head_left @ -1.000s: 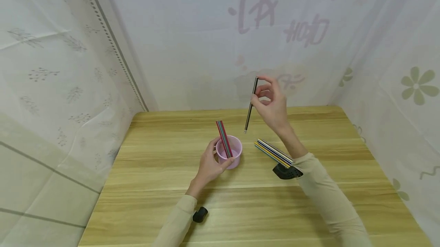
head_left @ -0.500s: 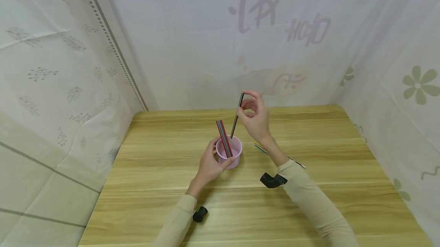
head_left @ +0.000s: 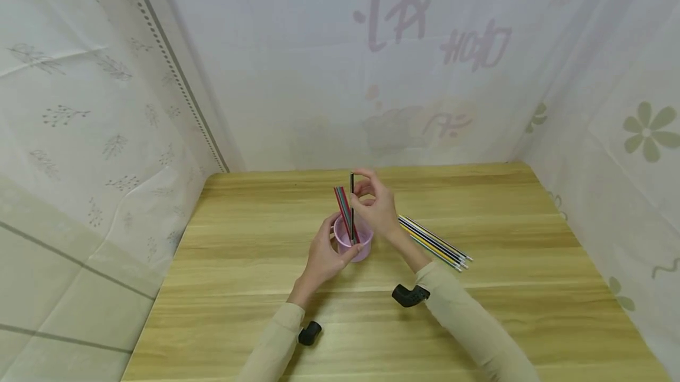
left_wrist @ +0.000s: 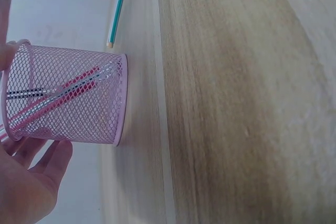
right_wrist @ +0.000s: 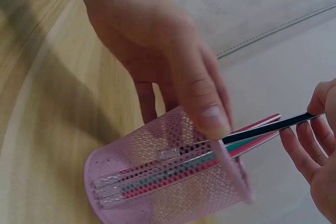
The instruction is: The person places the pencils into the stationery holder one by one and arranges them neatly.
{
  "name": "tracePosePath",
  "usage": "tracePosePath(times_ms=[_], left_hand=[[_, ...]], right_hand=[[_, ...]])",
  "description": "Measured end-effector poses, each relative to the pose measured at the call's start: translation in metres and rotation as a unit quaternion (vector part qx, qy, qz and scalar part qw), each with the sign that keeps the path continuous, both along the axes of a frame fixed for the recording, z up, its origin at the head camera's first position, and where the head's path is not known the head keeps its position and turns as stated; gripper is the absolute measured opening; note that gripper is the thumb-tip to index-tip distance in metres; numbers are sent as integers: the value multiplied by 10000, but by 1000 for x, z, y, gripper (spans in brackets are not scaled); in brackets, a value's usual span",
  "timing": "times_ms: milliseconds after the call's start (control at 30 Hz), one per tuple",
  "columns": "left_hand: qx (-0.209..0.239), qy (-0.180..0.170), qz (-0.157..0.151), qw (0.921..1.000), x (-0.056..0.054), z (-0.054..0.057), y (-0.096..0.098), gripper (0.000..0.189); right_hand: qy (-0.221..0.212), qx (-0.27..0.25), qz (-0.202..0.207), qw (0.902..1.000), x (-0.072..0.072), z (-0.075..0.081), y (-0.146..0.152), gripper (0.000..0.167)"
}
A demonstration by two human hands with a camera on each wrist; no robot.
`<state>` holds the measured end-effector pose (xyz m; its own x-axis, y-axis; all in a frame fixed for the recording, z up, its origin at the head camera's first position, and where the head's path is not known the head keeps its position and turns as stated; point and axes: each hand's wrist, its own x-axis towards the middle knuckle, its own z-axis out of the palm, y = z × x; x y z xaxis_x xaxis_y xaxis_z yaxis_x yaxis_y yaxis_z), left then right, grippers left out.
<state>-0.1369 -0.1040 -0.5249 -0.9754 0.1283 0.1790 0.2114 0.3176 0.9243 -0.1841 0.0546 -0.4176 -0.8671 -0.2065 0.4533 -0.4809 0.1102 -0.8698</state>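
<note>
My left hand (head_left: 324,255) grips a pink mesh pencil cup (head_left: 364,251), with the thumb at its rim and the fingers round its far side. Red and green pencils (head_left: 342,200) lean in the cup, their tops sticking out to the left. In my right hand (head_left: 378,205), thumb and fingers pinch a black pencil (head_left: 352,184) above the cup. Its lower end is inside the cup, as the right wrist view shows; the clear-capped tip (right_wrist: 169,153) hangs above the cup's bottom, beside the other pencils.
A bundle of several striped pencils (head_left: 437,243) lies on the wooden table (head_left: 239,252) to the right, partly behind my right wrist. Black wrist devices (head_left: 310,333) sit by both sleeves. Patterned cloth (head_left: 297,75) closes off the back and sides.
My right hand has moved left and down, taking the black pencil from above the table into the cup. The pencil has become more upright. The left hand and cup have stayed in place.
</note>
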Motion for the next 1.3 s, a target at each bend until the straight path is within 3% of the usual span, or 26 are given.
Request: tracePosePath(times_ms=[333, 567, 700, 800, 933, 1033, 1300], left_hand=[[-125, 69, 102, 9998, 2, -2, 0, 88], [114, 43, 164, 9998, 1, -2, 1, 88], [325, 80, 141, 9993, 9, 20, 4, 86], [358, 49, 176, 9992, 10, 23, 6, 86], [345, 78, 257, 9990, 2, -1, 5, 89], [342, 89, 240, 9991, 1, -3, 4, 88], [162, 18, 194, 9997, 0, -3, 2, 88]], right_hand=[[-282, 545, -102, 9981, 10, -12, 6, 51], [-314, 499, -453, 9972, 14, -21, 20, 51], [-268, 600, -570, 9962, 12, -23, 30, 49], [-247, 767, -655, 9946, 8, -28, 39, 50], [-220, 995, -806, 9915, -9, -57, 56, 53], [-335, 1132, -923, 9887, -21, -79, 71, 56], [-653, 1309, -994, 9842, -25, -95, 103, 55]])
